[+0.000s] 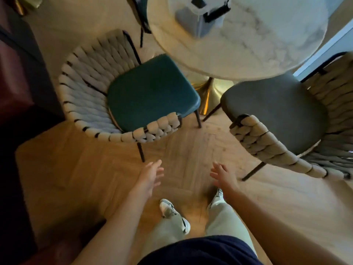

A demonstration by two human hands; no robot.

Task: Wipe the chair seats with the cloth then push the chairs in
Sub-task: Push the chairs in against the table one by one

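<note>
Both hands, left (pixel 150 175) and right (pixel 222 175), hang spread and empty over the floor, no cloth in view, near two chairs (pixel 122 88) (pixel 282 119) half-pulled from the bench (pixel 248 54); these look light, best pushed by their stiff woven backrests.

Left chair (pixel 122 88): teal seat cushion; wraparound back woven in thick pale grey cord over a black frame, black legs.
Right chair (pixel 282 119), at three o'clock: dark grey-green seat; the same pale braided weave, tinted beige where light falls.
Table (pixel 267 44), at twelve o'clock: white marble top veined in grey; pedestal (pixel 206 92) in shiny gold.
Floor (pixel 95 169): honey-brown wood laid in herringbone.
Trousers (pixel 223 219): pale sage.
Shoes (pixel 172 211): white and grey with black marks.
Top (pixel 200 251), at six o'clock: navy.
</note>
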